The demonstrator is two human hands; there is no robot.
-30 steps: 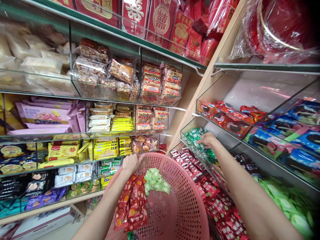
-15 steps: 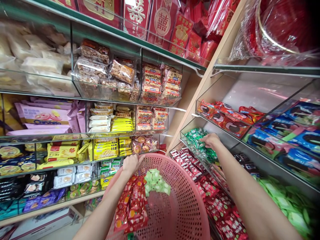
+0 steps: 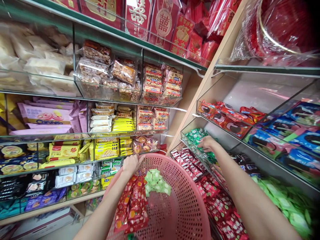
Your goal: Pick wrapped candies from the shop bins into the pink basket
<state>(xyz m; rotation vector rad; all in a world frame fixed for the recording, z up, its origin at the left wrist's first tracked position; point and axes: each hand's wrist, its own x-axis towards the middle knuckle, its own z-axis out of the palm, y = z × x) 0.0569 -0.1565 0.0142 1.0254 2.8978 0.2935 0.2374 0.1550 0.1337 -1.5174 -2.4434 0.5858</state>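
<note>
My left hand is closed over the far rim of a round pink perforated basket and holds it up. Inside the basket lie red snack packets and a cluster of small light green sweets. My right hand reaches into a clear bin on the right shelf and rests on a pile of dark green wrapped candies, fingers curled down into them. Whether it has hold of any is hidden.
Glass-fronted shelves of biscuits and wafers fill the left wall. On the right, sloped clear bins hold red chocolate bars, red and blue cookie packs and light green packets. Red gift boxes stand on top.
My right hand has shifted slightly back and forth within the green candy bin. The left hand and basket have stayed almost still.
</note>
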